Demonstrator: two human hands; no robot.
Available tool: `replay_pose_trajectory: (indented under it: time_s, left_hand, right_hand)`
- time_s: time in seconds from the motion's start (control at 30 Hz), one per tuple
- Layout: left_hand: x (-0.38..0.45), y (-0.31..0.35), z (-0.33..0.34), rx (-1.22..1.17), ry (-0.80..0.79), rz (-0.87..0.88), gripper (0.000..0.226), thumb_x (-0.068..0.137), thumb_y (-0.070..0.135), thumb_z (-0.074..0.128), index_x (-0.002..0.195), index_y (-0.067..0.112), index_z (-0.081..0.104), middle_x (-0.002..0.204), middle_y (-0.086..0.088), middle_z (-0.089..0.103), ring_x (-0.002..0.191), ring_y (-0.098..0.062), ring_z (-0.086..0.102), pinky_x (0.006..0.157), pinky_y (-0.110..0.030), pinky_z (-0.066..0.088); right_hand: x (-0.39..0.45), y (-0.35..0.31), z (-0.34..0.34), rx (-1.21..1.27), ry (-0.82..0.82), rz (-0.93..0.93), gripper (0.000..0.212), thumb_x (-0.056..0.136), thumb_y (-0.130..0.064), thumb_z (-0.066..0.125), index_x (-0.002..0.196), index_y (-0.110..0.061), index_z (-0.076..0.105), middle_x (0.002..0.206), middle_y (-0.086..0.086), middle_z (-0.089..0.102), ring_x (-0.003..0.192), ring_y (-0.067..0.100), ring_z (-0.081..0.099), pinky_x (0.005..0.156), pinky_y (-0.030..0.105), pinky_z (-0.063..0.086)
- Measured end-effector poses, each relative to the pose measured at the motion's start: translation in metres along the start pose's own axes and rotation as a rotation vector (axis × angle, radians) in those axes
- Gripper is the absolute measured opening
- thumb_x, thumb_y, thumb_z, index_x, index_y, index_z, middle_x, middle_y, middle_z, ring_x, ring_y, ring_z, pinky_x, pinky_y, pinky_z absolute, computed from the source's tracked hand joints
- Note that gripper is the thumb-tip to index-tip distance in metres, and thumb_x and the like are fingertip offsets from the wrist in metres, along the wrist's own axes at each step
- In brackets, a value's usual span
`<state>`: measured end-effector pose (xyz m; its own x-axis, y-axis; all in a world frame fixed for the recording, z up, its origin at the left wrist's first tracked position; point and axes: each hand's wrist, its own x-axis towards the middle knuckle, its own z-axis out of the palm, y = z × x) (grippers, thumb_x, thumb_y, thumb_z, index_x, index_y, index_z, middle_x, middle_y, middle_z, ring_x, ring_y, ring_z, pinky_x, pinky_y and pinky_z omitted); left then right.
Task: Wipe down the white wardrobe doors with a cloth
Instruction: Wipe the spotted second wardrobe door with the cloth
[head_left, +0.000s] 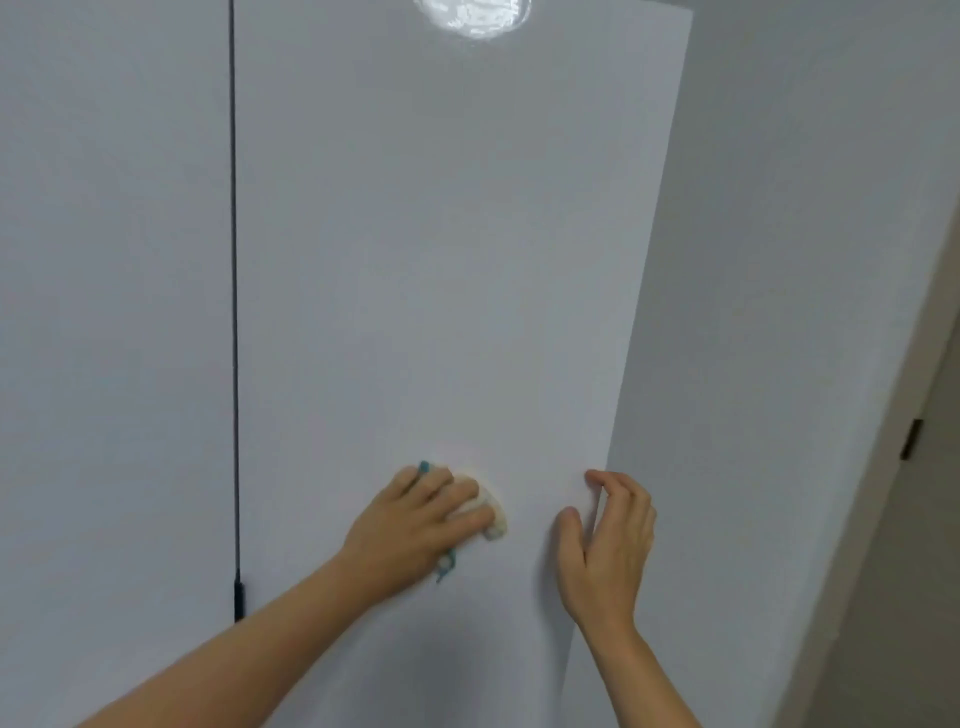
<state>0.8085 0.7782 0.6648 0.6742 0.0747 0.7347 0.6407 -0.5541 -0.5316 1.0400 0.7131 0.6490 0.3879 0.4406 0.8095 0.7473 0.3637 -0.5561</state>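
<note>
White wardrobe door (441, 260) fills centre frame, its right edge running down toward lower centre. Cloth (485, 506), cream with teal trim, lies flat against it at lower centre. Second door panel (114, 312) at left, dark gap (235, 312) between.

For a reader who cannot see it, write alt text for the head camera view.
A person's left hand presses a crumpled white cloth with teal edging against a glossy white wardrobe door. Their right hand grips the door's right edge, fingers curled round it, beside a grey wall.
</note>
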Motion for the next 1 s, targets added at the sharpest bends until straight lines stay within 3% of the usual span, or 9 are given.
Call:
replay_pose_trajectory:
  time_s: [0.13,0.23,0.4,0.5,0.6,0.73,0.8,0.9,1.0]
  left_hand:
    - [0.064,-0.064,-0.058,-0.007,0.262,-0.419,0.044,0.081,0.025,0.062,0.123,0.035,0.051,0.126,-0.001,0.048,0.111,-0.03,0.045,0.088,-0.04,0.029]
    - [0.107,-0.108,-0.091,0.001,0.367,-0.731,0.039,0.087,0.019,0.055,0.125,0.028,0.054,0.132,-0.011,0.051,0.12,-0.037,0.044,0.091,-0.039,0.028]
    - [0.064,-0.061,-0.048,-0.034,0.445,-0.753,0.04,0.088,0.016,0.057,0.124,0.03,0.051,0.133,-0.009,0.051,0.121,-0.031,0.042,0.092,-0.037,0.028]
    - [-0.034,0.01,0.003,-0.062,0.26,-0.563,0.054,0.076,0.008,0.065,0.122,0.034,0.052,0.127,-0.003,0.045,0.116,-0.03,0.042,0.093,-0.043,0.031]
    - [-0.133,0.051,0.031,0.002,0.023,-0.337,0.062,0.07,0.005,0.057,0.125,0.035,0.054,0.125,0.001,0.046,0.114,-0.029,0.045,0.088,-0.044,0.037]
    - [-0.161,0.022,0.013,0.037,-0.135,-0.235,0.063,0.073,0.004,0.048,0.128,0.036,0.054,0.129,0.002,0.047,0.114,-0.025,0.047,0.091,-0.04,0.036]
    - [-0.154,0.002,-0.001,0.072,-0.062,-0.323,0.061,0.074,0.004,0.051,0.125,0.036,0.055,0.128,0.002,0.047,0.113,-0.026,0.048,0.089,-0.042,0.035]
    - [-0.146,-0.029,-0.019,0.032,0.086,-0.599,0.049,0.08,0.014,0.059,0.125,0.033,0.055,0.13,-0.001,0.045,0.116,-0.031,0.044,0.095,-0.043,0.032]
    - [-0.139,-0.004,-0.015,-0.102,0.22,-0.865,0.044,0.085,0.008,0.054,0.125,0.026,0.054,0.132,-0.006,0.044,0.118,-0.035,0.044,0.099,-0.042,0.032]
  right_hand:
    - [-0.019,0.008,-0.005,0.029,-0.041,0.034,0.047,0.087,-0.026,0.052,0.133,-0.018,0.052,0.134,-0.005,0.048,0.126,0.016,0.045,0.11,0.045,0.039]
    - [-0.027,0.012,-0.009,0.078,-0.045,0.096,0.051,0.088,-0.018,0.054,0.139,-0.019,0.047,0.133,-0.009,0.048,0.124,0.015,0.047,0.109,0.051,0.042]
    - [-0.043,0.02,-0.015,0.063,0.007,0.118,0.054,0.088,-0.015,0.056,0.141,-0.017,0.046,0.135,-0.008,0.05,0.12,0.021,0.05,0.105,0.05,0.043]
    - [-0.071,0.025,-0.016,0.019,-0.004,0.136,0.051,0.086,-0.016,0.058,0.136,-0.02,0.049,0.13,-0.004,0.052,0.118,0.023,0.052,0.104,0.046,0.039]
    - [-0.11,0.026,-0.007,0.027,-0.099,0.168,0.046,0.085,-0.023,0.056,0.131,-0.024,0.052,0.126,-0.006,0.051,0.117,0.023,0.052,0.104,0.051,0.039]
    - [-0.151,0.007,0.022,0.043,-0.237,0.181,0.042,0.082,-0.034,0.05,0.123,-0.028,0.057,0.124,-0.01,0.049,0.114,0.017,0.052,0.101,0.048,0.041]
    - [-0.162,-0.002,0.029,0.061,-0.264,0.18,0.038,0.082,-0.03,0.052,0.12,-0.029,0.059,0.123,-0.013,0.047,0.113,0.011,0.049,0.099,0.04,0.039]
    - [-0.176,-0.006,0.035,0.085,-0.306,0.146,0.033,0.088,-0.013,0.061,0.116,-0.03,0.059,0.12,-0.015,0.048,0.11,0.008,0.05,0.094,0.033,0.043]
    - [-0.187,-0.006,0.032,0.102,-0.402,0.24,0.04,0.091,-0.002,0.065,0.107,-0.038,0.057,0.108,-0.019,0.056,0.097,0.008,0.057,0.076,0.016,0.045]
